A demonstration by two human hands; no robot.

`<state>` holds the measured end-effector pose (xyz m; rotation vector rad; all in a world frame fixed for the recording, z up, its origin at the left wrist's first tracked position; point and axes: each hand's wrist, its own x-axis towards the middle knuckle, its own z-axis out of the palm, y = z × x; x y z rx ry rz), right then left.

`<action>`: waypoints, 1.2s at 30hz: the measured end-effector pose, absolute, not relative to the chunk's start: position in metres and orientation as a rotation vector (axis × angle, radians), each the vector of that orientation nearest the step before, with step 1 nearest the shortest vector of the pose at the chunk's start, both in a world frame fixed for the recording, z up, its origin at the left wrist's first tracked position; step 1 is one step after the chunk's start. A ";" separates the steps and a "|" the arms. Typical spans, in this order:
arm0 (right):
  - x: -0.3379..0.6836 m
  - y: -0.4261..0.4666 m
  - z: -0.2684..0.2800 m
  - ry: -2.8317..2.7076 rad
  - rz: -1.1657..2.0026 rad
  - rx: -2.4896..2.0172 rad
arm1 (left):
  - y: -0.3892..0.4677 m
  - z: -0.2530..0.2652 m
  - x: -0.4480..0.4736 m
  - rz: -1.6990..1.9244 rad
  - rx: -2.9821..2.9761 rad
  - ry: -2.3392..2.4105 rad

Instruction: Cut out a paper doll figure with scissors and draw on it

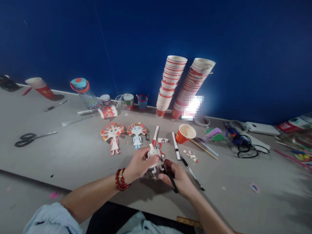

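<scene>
Between the fingers of my left hand [140,164] is a white paper cutout [154,152], partly hidden by the thumb. My right hand [179,178] grips black-handled scissors [172,180], whose blades reach the edge of the cutout. Past my hands lie two finished-looking paper dolls, one in a red-edged dress [114,139] and one in a blue-edged dress [136,135], both with fringed heads. A red-and-white marker [156,135] lies just beyond the cutout. To its right is a black-and-white marker [175,146], with a black pen [192,174] beside my right hand.
Two tall stacks of paper cups [170,84] lean near the blue wall. An orange cup [183,134] and paper scraps [191,156] are right of centre. Second scissors [31,139] lie at left, near a clear bottle [85,94]. Cables [246,146] sit at right.
</scene>
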<state>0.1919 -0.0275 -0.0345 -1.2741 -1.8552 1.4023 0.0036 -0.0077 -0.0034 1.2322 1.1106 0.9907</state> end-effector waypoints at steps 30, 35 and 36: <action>0.190 -0.027 -0.037 -1.761 1.490 -1.257 | -0.007 -0.012 0.001 0.981 1.363 1.084; 0.188 -0.026 -0.035 -1.735 1.524 -1.241 | -0.008 -0.011 0.001 0.997 1.377 1.069; 0.188 -0.026 -0.035 -1.730 1.530 -1.239 | -0.008 -0.011 0.001 1.003 1.383 1.071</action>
